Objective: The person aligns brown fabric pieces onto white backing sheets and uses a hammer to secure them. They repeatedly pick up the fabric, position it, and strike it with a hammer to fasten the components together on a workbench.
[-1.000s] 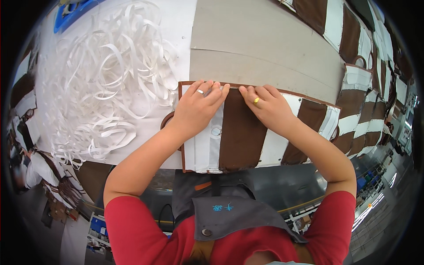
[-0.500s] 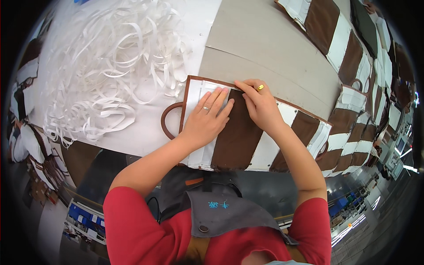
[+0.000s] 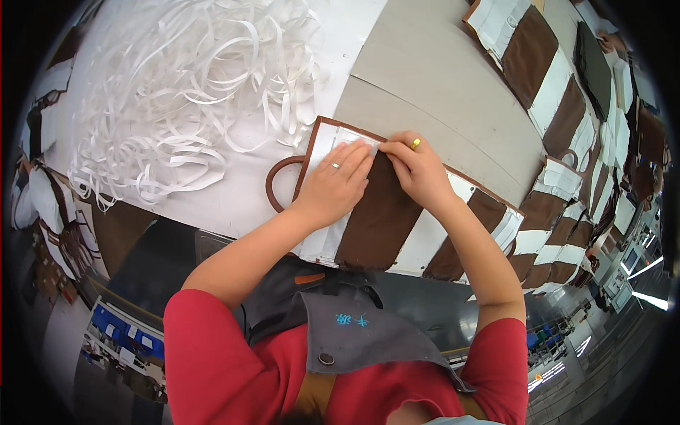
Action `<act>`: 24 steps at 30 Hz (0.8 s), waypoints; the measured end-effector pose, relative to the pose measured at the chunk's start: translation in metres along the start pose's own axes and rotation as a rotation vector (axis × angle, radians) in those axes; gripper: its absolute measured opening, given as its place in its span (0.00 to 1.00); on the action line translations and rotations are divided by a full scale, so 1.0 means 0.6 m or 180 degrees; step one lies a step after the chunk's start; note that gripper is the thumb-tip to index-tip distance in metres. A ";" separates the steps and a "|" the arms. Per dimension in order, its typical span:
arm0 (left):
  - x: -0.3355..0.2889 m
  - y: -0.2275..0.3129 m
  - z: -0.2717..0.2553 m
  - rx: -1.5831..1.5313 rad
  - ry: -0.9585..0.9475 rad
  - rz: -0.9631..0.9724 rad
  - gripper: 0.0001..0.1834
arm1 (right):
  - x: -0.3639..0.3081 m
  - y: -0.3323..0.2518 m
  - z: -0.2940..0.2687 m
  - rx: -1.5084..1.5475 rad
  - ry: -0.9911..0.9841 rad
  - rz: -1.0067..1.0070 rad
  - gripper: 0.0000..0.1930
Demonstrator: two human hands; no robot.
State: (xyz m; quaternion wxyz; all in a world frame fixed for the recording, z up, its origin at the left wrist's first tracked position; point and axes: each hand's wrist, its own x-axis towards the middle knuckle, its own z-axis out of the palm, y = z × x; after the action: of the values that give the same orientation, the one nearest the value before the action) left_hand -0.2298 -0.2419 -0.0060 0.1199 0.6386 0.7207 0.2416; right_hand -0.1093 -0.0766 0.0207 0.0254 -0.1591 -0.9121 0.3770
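A bag panel (image 3: 380, 212) with brown and white stripes, brown edging and a curved brown handle (image 3: 273, 185) on its left lies in front of me at the table's near edge. My left hand (image 3: 333, 180) rests flat on the white band at its left end, fingers stretched out and a ring on one. Close beside those fingertips, my right hand (image 3: 421, 170) pinches at the far edge of the panel. A small pale tip (image 3: 375, 149) shows at this pinch; what it belongs to is hidden. Something small and yellow (image 3: 416, 143) sits at the right hand's fingers.
Loose white ribbon strips (image 3: 198, 85) lie heaped on the table at the left. More brown and white panels (image 3: 531, 53) are laid out at the far right, with a pile of similar ones (image 3: 552, 234) nearer. The grey tabletop (image 3: 439, 85) stretches beyond the panel.
My right thumb and fingers have drawn into a pinch at the panel's edge, and a pale tip now shows there. My left hand stays flat. The whole view has shifted slightly.
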 end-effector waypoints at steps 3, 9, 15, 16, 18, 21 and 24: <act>0.000 -0.009 -0.021 0.0292 0.0165 -0.0261 0.23 | 0.028 -0.013 0.001 0.0461 0.0110 0.0192 0.15; -0.008 -0.032 -0.017 0.0354 0.0198 -0.0262 0.25 | 0.051 -0.001 0.008 0.0545 -0.0310 0.0187 0.19; -0.015 -0.036 -0.006 0.0227 0.0217 -0.0336 0.25 | 0.067 -0.012 -0.003 -0.0013 -0.0775 -0.0058 0.26; -0.014 -0.036 -0.005 0.0219 0.0247 -0.0341 0.25 | 0.069 -0.017 -0.006 -0.0302 -0.0863 -0.0213 0.28; -0.016 -0.037 -0.003 0.0165 0.0291 -0.0353 0.24 | 0.068 -0.027 -0.005 -0.0712 -0.0974 -0.0364 0.31; -0.012 -0.037 -0.005 0.0038 0.0304 -0.0364 0.23 | 0.061 -0.032 0.004 -0.0848 -0.0793 -0.0349 0.33; -0.008 -0.037 -0.016 -0.0045 0.0230 -0.0388 0.22 | 0.056 -0.019 0.020 -0.0353 -0.0374 -0.0148 0.32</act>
State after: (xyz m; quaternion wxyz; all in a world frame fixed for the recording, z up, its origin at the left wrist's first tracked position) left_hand -0.2531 -0.2503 -0.0096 0.1129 0.5836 0.7603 0.2618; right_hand -0.1459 -0.0818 0.0177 -0.0282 -0.1166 -0.9350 0.3338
